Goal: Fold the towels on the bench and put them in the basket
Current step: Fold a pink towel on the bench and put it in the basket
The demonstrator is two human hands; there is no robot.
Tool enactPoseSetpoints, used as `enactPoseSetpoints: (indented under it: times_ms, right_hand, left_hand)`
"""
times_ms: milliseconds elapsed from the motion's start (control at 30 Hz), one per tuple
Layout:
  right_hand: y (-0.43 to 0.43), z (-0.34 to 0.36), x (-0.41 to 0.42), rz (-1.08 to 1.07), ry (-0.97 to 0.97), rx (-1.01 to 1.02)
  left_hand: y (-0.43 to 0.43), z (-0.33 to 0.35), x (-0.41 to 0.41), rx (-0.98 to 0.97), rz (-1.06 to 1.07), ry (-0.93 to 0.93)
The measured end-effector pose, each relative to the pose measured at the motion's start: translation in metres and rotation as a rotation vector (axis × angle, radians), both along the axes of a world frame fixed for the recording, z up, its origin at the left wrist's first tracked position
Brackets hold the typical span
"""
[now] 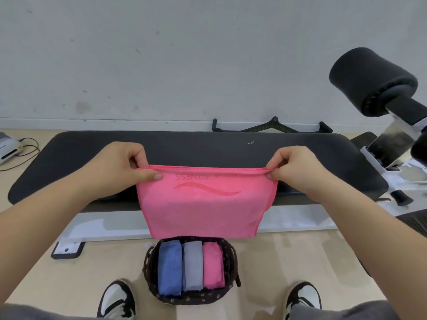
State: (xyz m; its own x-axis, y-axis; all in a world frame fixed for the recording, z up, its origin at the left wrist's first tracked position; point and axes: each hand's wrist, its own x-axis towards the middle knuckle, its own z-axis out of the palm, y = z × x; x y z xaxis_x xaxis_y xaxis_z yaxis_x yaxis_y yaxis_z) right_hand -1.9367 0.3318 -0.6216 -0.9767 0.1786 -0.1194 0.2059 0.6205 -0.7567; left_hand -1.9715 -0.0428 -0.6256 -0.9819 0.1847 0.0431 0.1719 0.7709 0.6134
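Observation:
A pink towel [203,206] with an upside-down logo hangs doubled over in front of the black bench [208,148]. My left hand [124,167] pinches its top left corner. My right hand [298,169] pinches the top right corner. The towel's lower edge hangs just above a dark woven basket [149,262] on the floor between my feet. Inside the basket three folded towels lie side by side: a blue towel [169,269], a grey towel [194,266] and a pink folded towel [213,264].
A black roller pad [372,82] on a metal arm stands at the bench's right end. A black cable handle [272,127] lies by the wall behind the bench. A white device with cables [9,148] sits on the floor at far left. My shoes flank the basket.

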Motion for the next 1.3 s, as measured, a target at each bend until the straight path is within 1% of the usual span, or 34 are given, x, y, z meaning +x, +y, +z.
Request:
enactPoseSetpoints:
  times_ms: [100, 167, 233, 400, 500, 567, 633, 767, 833, 900, 967, 1067, 1133, 1200, 1233, 1300]
  right_hand:
    - [-0.001, 0.000, -0.001, 0.010, 0.029, 0.116]
    - [-0.001, 0.000, 0.000, 0.030, 0.014, 0.126]
    - [0.000, 0.001, 0.003, 0.047, 0.010, 0.066]
    - [0.002, 0.004, 0.013, 0.137, -0.025, -0.188]
    - [0.005, 0.002, 0.015, 0.171, -0.070, -0.226]
    - [0.005, -0.001, 0.016, 0.182, -0.078, -0.192]
    - [0.005, 0.000, 0.017, 0.201, -0.064, -0.116]
    - [0.005, 0.006, 0.017, 0.198, -0.056, 0.125]
    - [0.005, 0.009, 0.017, 0.163, -0.086, 0.190]
    - [0.004, 0.012, 0.017, 0.095, -0.113, 0.157]
    - [0.003, 0.012, 0.016, -0.007, -0.094, 0.066]
    - [0.000, 0.009, 0.010, -0.191, -0.018, -0.140]
    - [-0.004, 0.002, 0.000, -0.287, 0.022, -0.240]
    - [-0.008, -0.007, -0.013, -0.363, 0.054, -0.295]
    - [-0.010, -0.010, -0.020, -0.383, 0.076, -0.310]
    - [-0.016, -0.015, -0.034, -0.397, 0.138, -0.298]
  left_hand:
    - [0.002, 0.003, 0.001, 0.010, -0.002, -0.053]
    - [0.003, 0.003, 0.001, 0.026, -0.004, -0.082]
    - [0.003, 0.002, 0.001, 0.038, -0.003, -0.090]
    - [0.000, -0.003, -0.001, 0.042, 0.031, -0.077]
    - [-0.001, -0.005, -0.002, 0.060, 0.055, -0.069]
    - [-0.001, -0.005, -0.002, 0.061, 0.063, -0.072]
    - [0.000, -0.004, 0.000, 0.054, 0.060, -0.072]
    - [0.002, 0.001, 0.003, 0.069, 0.037, -0.104]
    - [0.000, 0.004, 0.004, 0.097, 0.011, -0.133]
    - [-0.001, 0.005, 0.004, 0.130, -0.021, -0.159]
    - [0.003, 0.007, 0.006, 0.147, -0.054, -0.193]
    - [0.014, 0.004, -0.001, 0.078, -0.054, -0.140]
    - [0.024, 0.002, -0.011, 0.048, 0.014, -0.084]
    - [0.033, 0.000, -0.024, 0.009, 0.122, -0.024]
    - [0.039, -0.001, -0.031, 0.022, 0.173, -0.012]
    - [0.049, -0.005, -0.045, 0.216, 0.280, -0.086]
